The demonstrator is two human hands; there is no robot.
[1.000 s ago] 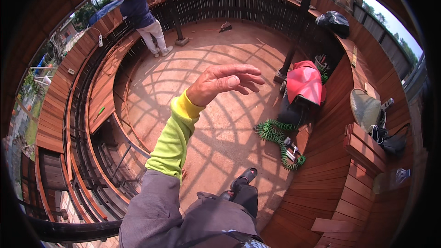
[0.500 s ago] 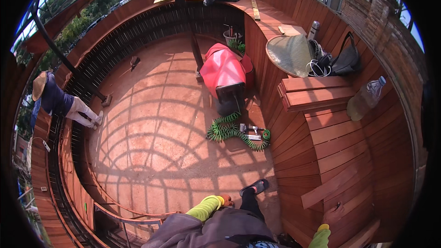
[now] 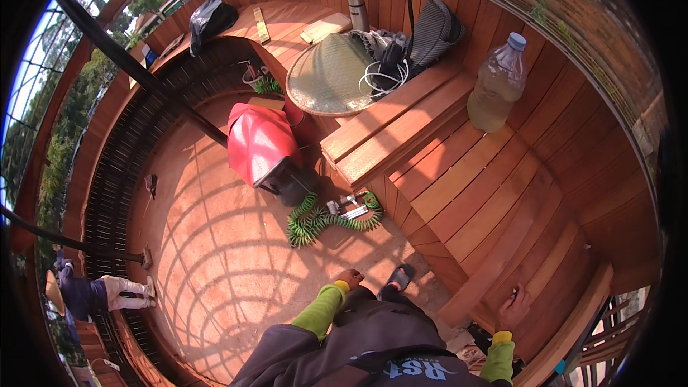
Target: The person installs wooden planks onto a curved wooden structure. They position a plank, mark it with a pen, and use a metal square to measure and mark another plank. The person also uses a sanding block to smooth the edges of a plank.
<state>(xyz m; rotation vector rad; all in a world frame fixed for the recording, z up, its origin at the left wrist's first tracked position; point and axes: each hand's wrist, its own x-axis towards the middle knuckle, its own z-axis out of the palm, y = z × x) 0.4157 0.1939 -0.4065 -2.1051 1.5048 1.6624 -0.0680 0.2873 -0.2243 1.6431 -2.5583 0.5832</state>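
My right hand is low over the slatted wooden bench, its fingers bent together around a small dark thing too small to name. Beside it a loose reddish plank lies across the bench slats. My left hand, in a yellow-cuffed green sleeve, is by my knee with its fingers curled; nothing shows in it. Ahead on the bench sits a stack of planks, and a large clear bottle of yellowish liquid stands to its right.
A woven conical hat, a dark bag and a metal flask rest on the far bench. On the floor are a red-covered object, a green coiled hose and a pneumatic tool. A person stands at far left.
The view has turned to the right, so the bench and bottle sit nearer the middle. More of my right hand and forearm shows, still beside the loose plank. My left hand stays by my knee.
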